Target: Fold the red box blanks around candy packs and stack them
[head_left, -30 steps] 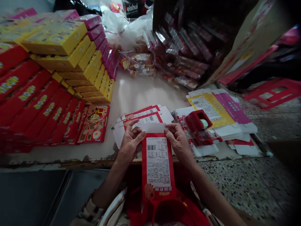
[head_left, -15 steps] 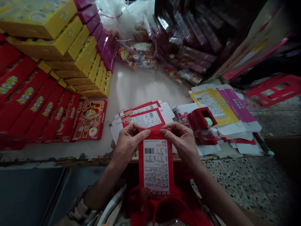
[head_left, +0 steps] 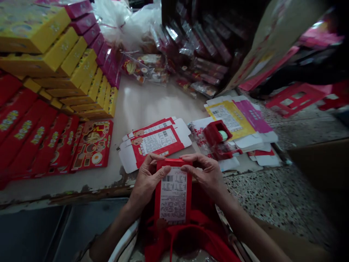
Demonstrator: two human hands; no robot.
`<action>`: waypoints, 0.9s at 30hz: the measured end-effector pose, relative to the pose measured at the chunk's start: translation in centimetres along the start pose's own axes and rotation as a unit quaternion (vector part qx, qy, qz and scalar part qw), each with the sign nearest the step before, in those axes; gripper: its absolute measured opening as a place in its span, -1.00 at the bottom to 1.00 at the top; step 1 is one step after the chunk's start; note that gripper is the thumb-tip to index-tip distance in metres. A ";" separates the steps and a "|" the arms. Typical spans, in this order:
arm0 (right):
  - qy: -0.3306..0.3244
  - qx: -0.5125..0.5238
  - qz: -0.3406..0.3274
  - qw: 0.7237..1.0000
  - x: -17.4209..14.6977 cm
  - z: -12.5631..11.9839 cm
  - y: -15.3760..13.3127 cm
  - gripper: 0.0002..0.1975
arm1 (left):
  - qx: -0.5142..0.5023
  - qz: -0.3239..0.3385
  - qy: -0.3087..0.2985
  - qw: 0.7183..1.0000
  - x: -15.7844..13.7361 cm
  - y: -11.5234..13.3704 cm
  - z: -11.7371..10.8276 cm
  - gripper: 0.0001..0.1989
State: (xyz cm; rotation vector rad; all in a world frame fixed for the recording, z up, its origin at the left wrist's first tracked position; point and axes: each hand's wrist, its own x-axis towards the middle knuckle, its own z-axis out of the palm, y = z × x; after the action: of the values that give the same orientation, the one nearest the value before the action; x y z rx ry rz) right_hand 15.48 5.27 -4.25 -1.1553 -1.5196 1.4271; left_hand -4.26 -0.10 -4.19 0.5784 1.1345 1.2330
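Note:
Close to my body, past the table's front edge, a red cardboard box (head_left: 173,196) stands upright with its printed white panel and barcode facing me. My left hand (head_left: 148,178) pinches its top left corner, thumb on the printed face and fingers behind. On the top right corner my right hand (head_left: 204,173) grips in the same way. The box's top edge looks folded over between the two hands. Just beyond my hands, flat red box blanks (head_left: 155,142) with white flaps lie on the table. The lower end of the box meets red cloth at my lap.
Stacked yellow boxes (head_left: 58,65), magenta boxes (head_left: 102,54) and red boxes (head_left: 32,134) fill the left. A red tape dispenser (head_left: 218,134) sits right of the blanks, beside yellow and purple flat cartons (head_left: 231,116). Clear-bagged packets (head_left: 191,69) spill at the back.
The flap at the top of the red box, stretched up between my hands before, is now folded down. My view has shifted slightly right, and the fingers have moved behind the top edge.

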 end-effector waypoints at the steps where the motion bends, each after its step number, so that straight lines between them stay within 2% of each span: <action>1: 0.007 -0.027 -0.018 0.999 -0.6 -0.7 -0.5 -0.69 | 0.007 0.010 0.016 1.000 0.1 0.3 0.7 -0.64; 3: 0.050 -0.081 -0.053 0.994 -1.7 -3.1 -2.0 -0.50 | 0.020 0.054 0.042 0.997 0.7 1.5 1.8 -0.67; 4: 0.102 -0.114 -0.066 0.986 -2.1 -4.8 -2.9 -0.47 | 0.024 0.089 0.054 0.994 1.1 2.3 2.2 -0.68; 6: 0.232 -0.188 -0.064 0.952 -2.4 -8.5 -4.1 -0.57 | 0.033 0.174 0.078 0.981 2.0 4.0 2.7 -0.69; 7: 0.267 -0.225 -0.047 0.936 -2.3 -10.3 -4.3 -0.63 | 0.042 0.211 0.085 0.973 2.4 4.7 2.9 -0.69; 8: 0.262 -0.248 -0.020 0.932 -2.0 -11.8 -4.3 -0.65 | 0.057 0.239 0.088 0.965 2.6 5.1 3.1 -0.69; 11: 0.144 -0.214 0.068 0.964 -0.6 -14.2 -3.1 -0.58 | 0.113 0.243 0.059 0.962 2.5 5.1 3.7 -0.72; 13: 0.117 -0.169 0.092 0.974 0.4 -14.3 -2.1 -0.56 | 0.140 0.218 0.037 0.965 1.9 4.3 4.1 -0.74; 15: 0.127 -0.136 0.094 0.978 1.2 -13.9 -1.7 -0.58 | 0.147 0.195 0.031 0.969 1.1 3.5 4.3 -0.75; 17: 0.123 -0.102 0.103 0.982 1.7 -13.4 -1.8 -0.62 | 0.144 0.170 0.021 0.975 0.5 3.0 4.3 -0.76; 20: 0.133 -0.083 0.105 0.982 1.6 -13.0 -2.7 -0.68 | 0.148 0.128 -0.027 0.980 0.1 2.7 4.3 -0.78; 24: 0.225 -0.100 0.022 0.969 -0.8 -12.3 -3.5 -0.73 | 0.170 0.090 -0.090 0.977 0.9 1.9 4.9 -0.77; 27: 0.234 -0.035 0.047 0.971 -3.6 -11.7 -2.8 -0.68 | 0.212 0.075 -0.095 0.970 1.8 0.9 5.8 -0.70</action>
State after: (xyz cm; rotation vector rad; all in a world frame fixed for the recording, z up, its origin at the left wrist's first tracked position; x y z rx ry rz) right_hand 27.28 5.78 0.05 -1.4989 -1.1997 1.0637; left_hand 0.48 3.11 -1.90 1.0996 1.2135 1.0362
